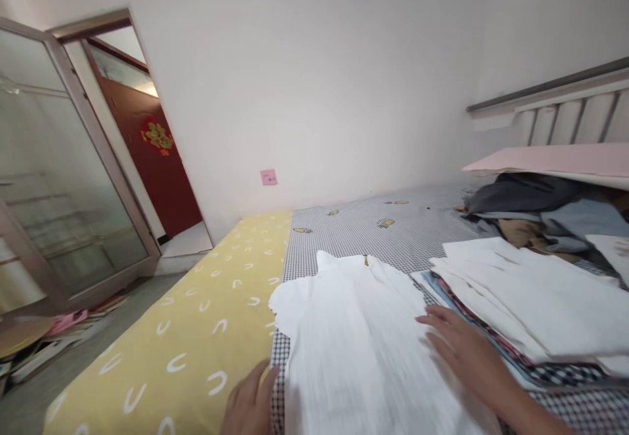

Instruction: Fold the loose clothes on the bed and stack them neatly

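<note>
A white garment [354, 343], which looks like a shirt, lies spread flat on the bed in front of me, with a small dark tag at its top edge. My right hand [455, 340] is open over its right side, the fingers stretched out toward the cloth. Beside the lower left edge, my left hand [250, 399] rests with its fingers extended and holds nothing I can see. Its lower part is cut off by the frame.
Folded clothes [535, 297], mostly white, are stacked at the right. Behind them, a dark clothing heap [525, 199] sits beneath a pink board [555, 158]. Yellow patterned bedding [196, 330] covers the left side. A glass door [73, 166] stands ajar by the doorway.
</note>
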{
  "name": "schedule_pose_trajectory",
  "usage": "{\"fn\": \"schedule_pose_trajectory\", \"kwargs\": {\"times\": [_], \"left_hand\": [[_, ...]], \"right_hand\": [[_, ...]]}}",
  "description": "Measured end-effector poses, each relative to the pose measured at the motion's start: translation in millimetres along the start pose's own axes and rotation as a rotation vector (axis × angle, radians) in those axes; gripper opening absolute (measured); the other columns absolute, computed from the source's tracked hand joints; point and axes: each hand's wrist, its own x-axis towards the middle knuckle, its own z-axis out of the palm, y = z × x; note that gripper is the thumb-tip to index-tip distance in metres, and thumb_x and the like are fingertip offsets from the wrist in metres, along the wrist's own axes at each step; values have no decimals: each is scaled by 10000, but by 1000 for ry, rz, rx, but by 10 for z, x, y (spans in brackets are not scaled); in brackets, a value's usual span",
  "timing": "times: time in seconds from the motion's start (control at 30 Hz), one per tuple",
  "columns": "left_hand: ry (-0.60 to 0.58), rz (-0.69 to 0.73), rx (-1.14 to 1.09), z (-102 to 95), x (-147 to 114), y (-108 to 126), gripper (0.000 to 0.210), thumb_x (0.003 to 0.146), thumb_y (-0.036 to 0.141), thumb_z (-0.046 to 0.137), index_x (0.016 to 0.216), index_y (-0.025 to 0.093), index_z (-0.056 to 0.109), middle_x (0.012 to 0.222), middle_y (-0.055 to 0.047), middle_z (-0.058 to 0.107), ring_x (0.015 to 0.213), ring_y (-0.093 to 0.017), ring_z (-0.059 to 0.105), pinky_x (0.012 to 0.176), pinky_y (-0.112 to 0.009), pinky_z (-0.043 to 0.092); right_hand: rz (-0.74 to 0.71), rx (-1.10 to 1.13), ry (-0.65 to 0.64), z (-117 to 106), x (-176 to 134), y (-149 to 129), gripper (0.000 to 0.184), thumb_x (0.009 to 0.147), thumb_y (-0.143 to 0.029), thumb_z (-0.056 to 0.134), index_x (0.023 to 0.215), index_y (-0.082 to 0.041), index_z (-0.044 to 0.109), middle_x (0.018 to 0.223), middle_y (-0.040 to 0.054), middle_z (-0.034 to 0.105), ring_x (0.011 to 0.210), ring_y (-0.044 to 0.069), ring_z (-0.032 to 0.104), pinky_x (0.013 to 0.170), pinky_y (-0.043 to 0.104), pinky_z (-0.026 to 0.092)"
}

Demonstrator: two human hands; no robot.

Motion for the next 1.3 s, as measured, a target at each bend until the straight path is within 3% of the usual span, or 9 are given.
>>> {"fn": "schedule_pose_trajectory", "kwargs": {"times": [0.13,0.37,0.5,0.67,0.83,1.0,1.07,1.17,1.3], "left_hand": [[214,416,422,616,652,439,803,806,-97,341,1482,317,470,1560,-25,479,1439,-178,445,1176,-404,377],[-248,242,231,1206,1183,542,458,1032,299,370,1477,359,463,1601,-28,409,1488,-240,369,1199,-591,319],[-164,-98,202,1236,1545,371,424,1015,361,396,1415,378,539,1586,-7,454,1503,-220,337,1234,-548,247],[100,-557,351,1114,2084,9,544,968,294,388,1492,153,418,1676,-197,204,1553,-360,152,1157,-642,291],[24,-643,341,909,2131,-316,233,898,305,498,978,184,681,1185,-160,700,1194,-336,613,972,-514,473],[57,-709,381,708,2053,-276,293,931,234,443,1081,139,675,1278,-230,638,1215,-388,587,961,-573,458],[89,-641,401,715,2069,-102,388,940,160,385,1226,142,646,1506,-238,479,1400,-412,433,1053,-635,383],[175,-256,402,909,2029,234,517,977,128,305,1437,212,527,1661,-137,286,1546,-311,207,1206,-596,221],[-86,100,290,1406,1755,457,470,1019,311,360,1467,333,500,1592,-37,434,1490,-260,364,1213,-550,289]], "right_hand": [[-149,-74,-163,604,240,-373,455,993,-464,410,1393,-359,601,1563,45,482,1433,306,438,1157,581,344],[-159,-66,-318,1105,69,-483,499,1038,-546,311,1534,-495,315,1612,-68,376,1507,298,313,1193,629,273],[-176,-72,-294,1157,57,-400,498,1027,-554,349,1522,-533,302,1588,-87,402,1475,309,377,1164,630,335],[-161,-59,-307,1178,94,-338,492,1019,-556,372,1509,-543,325,1569,-96,426,1459,318,401,1149,642,366],[-132,-58,-348,1122,102,-352,500,1023,-555,353,1520,-507,332,1609,-49,362,1479,317,363,1168,648,339],[-105,-33,-412,1068,128,-408,530,1020,-580,336,1539,-483,297,1644,-29,292,1516,332,274,1188,676,264],[-93,-13,-436,1057,143,-423,529,1016,-594,333,1535,-494,302,1644,-37,299,1522,334,259,1191,684,243],[-77,13,-444,1042,148,-424,536,1015,-601,332,1539,-494,295,1651,-37,292,1532,326,235,1205,672,208],[-30,21,-489,977,182,-474,564,1000,-620,362,1540,-462,334,1651,-26,308,1539,311,219,1227,632,164]]}}
